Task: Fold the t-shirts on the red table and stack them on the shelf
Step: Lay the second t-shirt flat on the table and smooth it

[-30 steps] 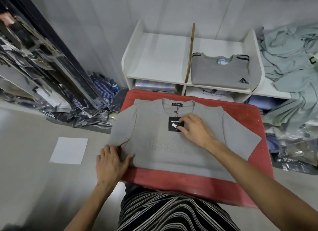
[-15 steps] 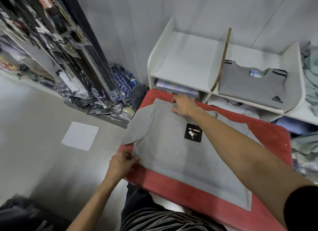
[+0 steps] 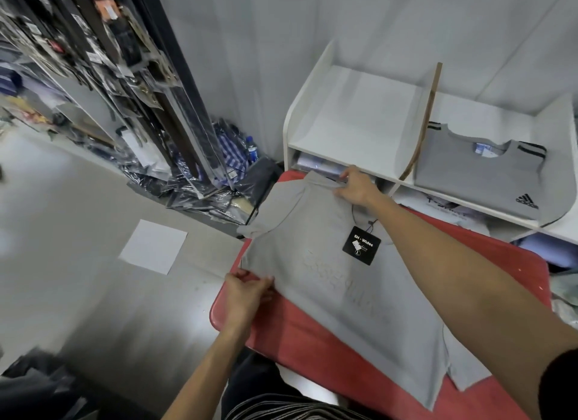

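Nearest you, at seven o'clock on the red table (image 3: 312, 341), your left hand (image 3: 247, 294) pinches the hem corner of the grey t-shirt (image 3: 328, 282), fingers curled tight on the cloth. A second ago that hand lay flat on the fabric; now it has a proper hold. The shirt lies front up across the table, its black hang tag (image 3: 362, 245) resting on the chest near the middle.

Further out, at twelve o'clock, your right hand (image 3: 356, 186) has left the tag and gone up to the shoulder by the collar, fingers closed on the cloth at the table's far edge. The sleeve (image 3: 266, 219) at ten o'clock hangs off the table's corner, lifting slightly.

So you now hold one side of the shirt at top and bottom, and that reads as the set-up for the first lengthwise fold: bring that side and its sleeve in over the chest.

Beyond the table, at one o'clock, the white shelf (image 3: 359, 119) has one folded grey shirt (image 3: 478, 175) in its right bay. This one should go there once folded.
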